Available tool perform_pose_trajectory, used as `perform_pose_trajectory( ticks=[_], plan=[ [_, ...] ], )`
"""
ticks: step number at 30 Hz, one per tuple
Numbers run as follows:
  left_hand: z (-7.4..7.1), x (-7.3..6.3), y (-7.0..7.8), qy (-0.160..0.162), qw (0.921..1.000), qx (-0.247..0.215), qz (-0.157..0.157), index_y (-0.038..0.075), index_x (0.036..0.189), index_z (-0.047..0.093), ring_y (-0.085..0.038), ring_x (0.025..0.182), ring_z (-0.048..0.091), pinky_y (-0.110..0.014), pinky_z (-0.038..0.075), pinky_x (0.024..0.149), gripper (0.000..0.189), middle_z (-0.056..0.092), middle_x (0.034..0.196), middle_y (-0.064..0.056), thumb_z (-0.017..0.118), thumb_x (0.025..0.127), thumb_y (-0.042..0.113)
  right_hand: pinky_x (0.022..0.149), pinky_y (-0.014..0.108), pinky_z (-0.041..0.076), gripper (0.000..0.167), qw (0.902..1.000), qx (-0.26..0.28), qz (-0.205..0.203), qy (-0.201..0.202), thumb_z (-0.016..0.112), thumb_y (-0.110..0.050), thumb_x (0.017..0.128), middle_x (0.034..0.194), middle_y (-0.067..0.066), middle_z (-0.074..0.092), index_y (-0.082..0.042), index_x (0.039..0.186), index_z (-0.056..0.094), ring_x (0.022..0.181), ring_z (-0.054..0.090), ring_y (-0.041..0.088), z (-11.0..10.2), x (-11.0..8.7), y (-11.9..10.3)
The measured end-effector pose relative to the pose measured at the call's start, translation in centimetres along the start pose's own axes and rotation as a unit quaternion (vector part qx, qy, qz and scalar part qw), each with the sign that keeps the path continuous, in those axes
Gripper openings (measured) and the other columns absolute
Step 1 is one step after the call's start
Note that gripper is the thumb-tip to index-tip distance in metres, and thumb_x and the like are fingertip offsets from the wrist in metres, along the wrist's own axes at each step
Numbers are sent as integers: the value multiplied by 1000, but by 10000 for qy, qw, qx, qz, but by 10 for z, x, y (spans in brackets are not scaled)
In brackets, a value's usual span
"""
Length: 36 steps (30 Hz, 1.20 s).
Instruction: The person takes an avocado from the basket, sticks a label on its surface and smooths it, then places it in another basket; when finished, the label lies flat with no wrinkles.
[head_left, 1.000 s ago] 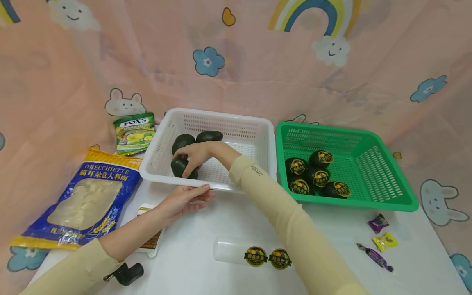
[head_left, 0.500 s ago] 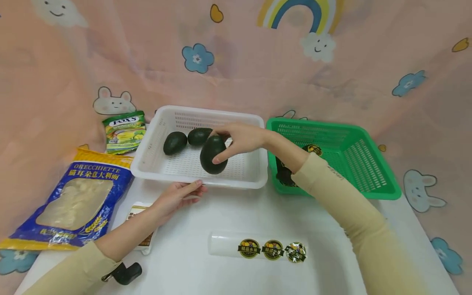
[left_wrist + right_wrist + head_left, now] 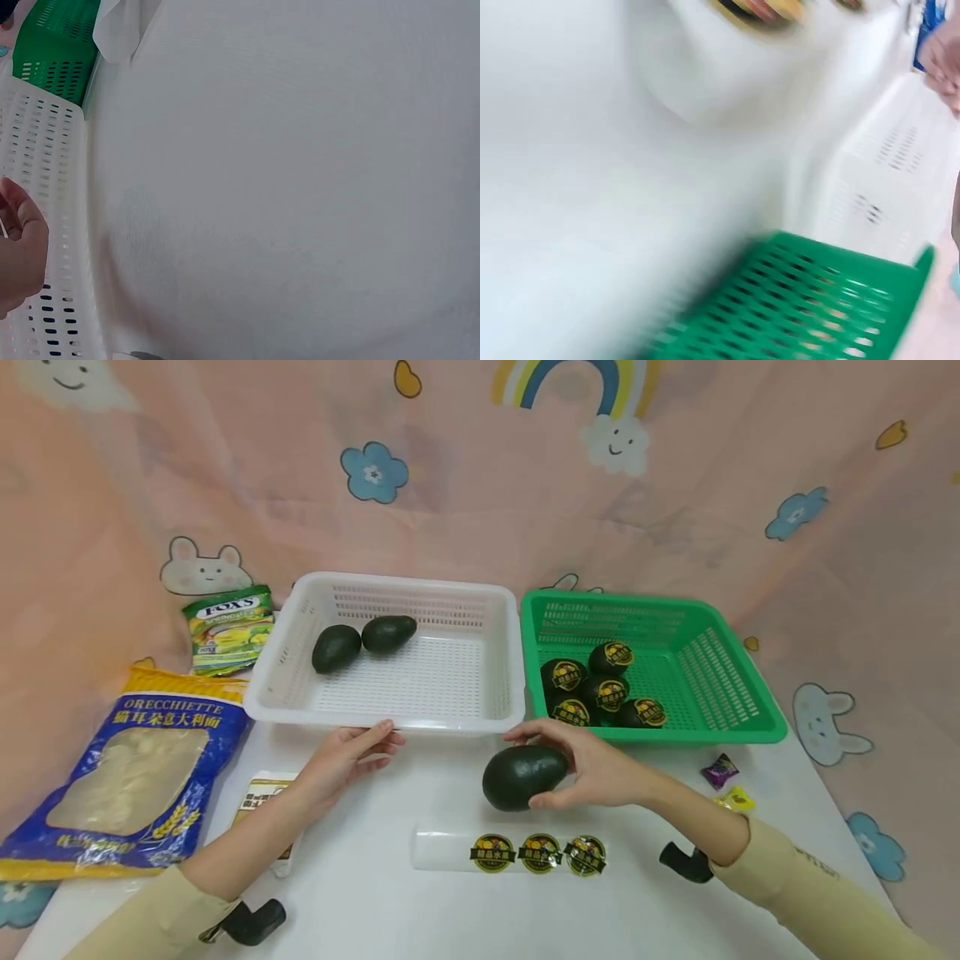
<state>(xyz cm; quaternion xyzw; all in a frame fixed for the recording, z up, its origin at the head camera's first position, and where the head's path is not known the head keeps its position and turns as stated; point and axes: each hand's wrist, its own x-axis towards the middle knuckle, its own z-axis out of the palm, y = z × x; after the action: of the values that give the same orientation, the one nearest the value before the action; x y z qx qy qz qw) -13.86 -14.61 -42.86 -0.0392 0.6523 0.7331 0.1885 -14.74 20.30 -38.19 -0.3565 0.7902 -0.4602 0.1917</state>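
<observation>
My right hand (image 3: 592, 768) grips a dark green avocado (image 3: 519, 778) over the white table, in front of the two baskets. My left hand (image 3: 347, 767) holds the front rim of the white basket (image 3: 382, 723), its thumb on top and its fingers curled below. Two more avocados, one at the left (image 3: 336, 648) and one beside it (image 3: 389, 633), lie in that basket. Below the held avocado lies a clear strip with three round black-and-gold stickers (image 3: 540, 853). In the left wrist view the left hand (image 3: 22, 251) overlaps the white basket's slotted side.
A green basket (image 3: 750, 733) with several stickered avocados (image 3: 606, 693) adjoins the white one. At the left lie an orecchiette bag (image 3: 127, 777), a green Fox's packet (image 3: 228, 631) and a white-and-brown pack (image 3: 262, 789). Wrapped candies (image 3: 720, 771) lie near the right forearm.
My right hand has lifted an avocado out of the white basket and carried it right and toward me, above the sticker strip. The left hand has stayed at the basket's front rim.
</observation>
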Motion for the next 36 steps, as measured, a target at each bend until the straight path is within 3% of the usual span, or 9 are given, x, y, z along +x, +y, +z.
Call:
perform_pose_trajectory(
  ticks=[7,14,20,22,24,29,31,33,36],
  plan=[
    [1,0,-1,-30,9999,-130,23,14,94,74,-7,86,63,-24,52,81,22,72,90,5,58,100,29,90,42,47,64,9930,-1002,331,525,84,-39,75,129,-13,54,-28,132,58,115,53,14,28,-23,43],
    [6,1,-3,23,9999,-105,37,5,105,68,-8,85,63,-25,53,81,30,71,90,5,56,101,32,94,44,45,66,9937,-900,347,567,84,-38,77,131,-11,55,-23,135,56,117,52,14,37,-23,70],
    [27,-9,-13,-434,9914,1191,334,-4,127,57,-22,100,62,-33,51,89,46,69,107,-6,57,100,33,96,42,45,69,9947,-914,357,316,81,-39,80,132,-10,54,-19,139,51,118,52,13,34,-23,71],
    [37,-15,-18,-820,9754,1930,672,1,125,61,-25,104,61,-35,51,89,42,68,110,-7,61,97,33,98,43,44,71,9941,-1009,334,221,80,-41,81,135,-9,53,-17,141,49,120,51,14,33,-22,70],
    [45,-21,-24,-1169,9489,2701,1138,7,121,65,-23,105,61,-36,51,89,38,68,113,-4,66,94,34,99,45,43,73,9932,-1114,297,149,80,-42,80,136,-8,52,-16,141,48,121,50,14,32,-21,70],
    [63,-28,-34,-1504,8547,4486,2135,18,122,64,-12,109,54,-35,49,90,48,61,117,8,75,83,44,100,48,43,77,9900,-1390,210,73,80,-44,79,138,-6,52,-15,142,46,124,50,15,30,-19,69],
    [67,-29,-38,-1496,8251,4942,2292,19,122,63,-10,110,52,-34,49,89,52,58,118,9,78,80,46,99,48,43,78,9887,-1484,205,78,80,-45,79,138,-5,52,-15,143,46,123,50,15,30,-19,69],
    [70,-29,-41,-1547,8095,5155,2346,19,122,63,-10,111,51,-35,50,86,54,57,118,9,80,78,45,98,48,44,79,9876,-1550,224,99,80,-46,79,138,-4,52,-16,143,45,123,51,15,30,-18,69],
    [74,-28,-45,-1686,7996,5283,2304,17,122,63,-11,110,51,-35,51,84,54,57,118,8,81,77,41,98,46,44,78,9870,-1569,335,137,80,-44,79,138,-4,52,-16,143,46,122,51,14,30,-17,67]
  ],
)
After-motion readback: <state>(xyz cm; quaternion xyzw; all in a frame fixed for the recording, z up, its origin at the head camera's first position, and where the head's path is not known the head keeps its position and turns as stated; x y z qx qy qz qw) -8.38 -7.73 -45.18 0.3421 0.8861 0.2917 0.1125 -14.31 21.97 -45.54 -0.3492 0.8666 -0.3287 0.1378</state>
